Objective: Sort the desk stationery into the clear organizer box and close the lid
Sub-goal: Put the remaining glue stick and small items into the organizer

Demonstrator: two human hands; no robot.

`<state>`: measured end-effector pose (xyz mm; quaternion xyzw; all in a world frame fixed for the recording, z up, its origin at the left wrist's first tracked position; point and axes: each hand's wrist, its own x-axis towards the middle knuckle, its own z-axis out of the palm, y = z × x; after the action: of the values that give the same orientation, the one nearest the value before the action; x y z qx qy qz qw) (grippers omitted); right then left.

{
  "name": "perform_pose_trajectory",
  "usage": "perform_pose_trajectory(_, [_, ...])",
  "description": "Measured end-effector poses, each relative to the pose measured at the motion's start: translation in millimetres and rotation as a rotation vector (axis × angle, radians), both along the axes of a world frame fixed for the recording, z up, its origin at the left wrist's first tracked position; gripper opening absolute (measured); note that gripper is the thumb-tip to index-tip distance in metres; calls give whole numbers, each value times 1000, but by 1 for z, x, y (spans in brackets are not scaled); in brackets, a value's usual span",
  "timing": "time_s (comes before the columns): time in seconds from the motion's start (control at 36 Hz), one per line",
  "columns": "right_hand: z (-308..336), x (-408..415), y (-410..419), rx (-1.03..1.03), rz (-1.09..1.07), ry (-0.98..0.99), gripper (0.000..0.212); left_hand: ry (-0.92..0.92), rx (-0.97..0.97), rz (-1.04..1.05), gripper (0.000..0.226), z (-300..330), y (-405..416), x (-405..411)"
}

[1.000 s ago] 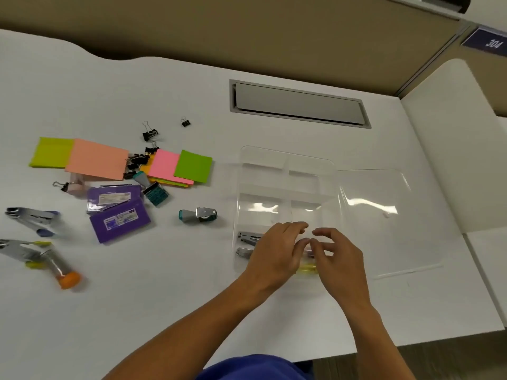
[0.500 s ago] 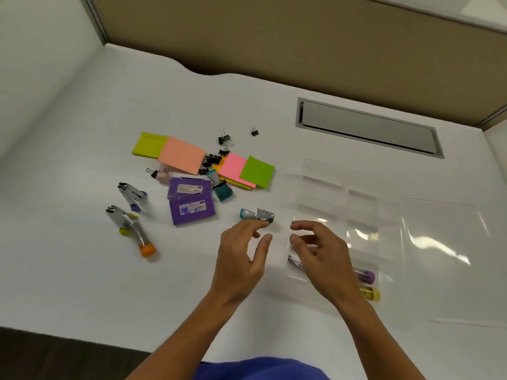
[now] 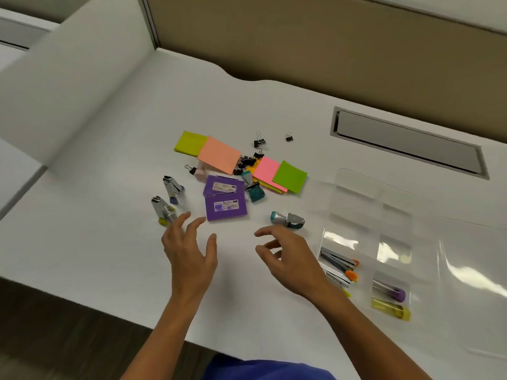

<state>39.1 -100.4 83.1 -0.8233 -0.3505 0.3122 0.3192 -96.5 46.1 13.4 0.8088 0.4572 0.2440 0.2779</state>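
Observation:
The clear organizer box (image 3: 365,193) stands at the right with several staple removers (image 3: 341,266) in its near compartments, and its lid (image 3: 472,259) lies open beside it. My left hand (image 3: 189,250) hovers with spread fingers just near two staple removers (image 3: 164,209) and two purple boxes (image 3: 225,205). My right hand (image 3: 290,259) is relaxed and holds nothing, just below a teal stamp (image 3: 288,219). Sticky-note pads (image 3: 219,157) and black binder clips (image 3: 259,142) lie farther back.
A grey cable-slot cover (image 3: 406,142) is set into the white desk (image 3: 82,242) at the back right. A white partition (image 3: 68,78) rises at the left and a brown panel (image 3: 329,45) runs behind the desk.
Both hands have left the organizer box and moved left over the loose stationery. The view has swung left with them.

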Motion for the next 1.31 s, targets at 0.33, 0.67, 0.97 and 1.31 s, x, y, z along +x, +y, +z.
perform_pose_trajectory(0.33, [-9,-19,27,-70,169,-7,28,364,-63,-19,58,-30,6,-8])
perform_pose_trajectory(0.67, [-11,-22,24,-99,225,-15,29,108,-213,45,45,-21,8,-13])
perform_pose_trajectory(0.97, [-9,-20,26,-115,255,-201,66,-141,-254,-132,47,26,-11,4])
perform_pose_trajectory(1.31, [-13,-14,19,-84,184,-309,60,-193,-359,-298,62,45,-14,19])
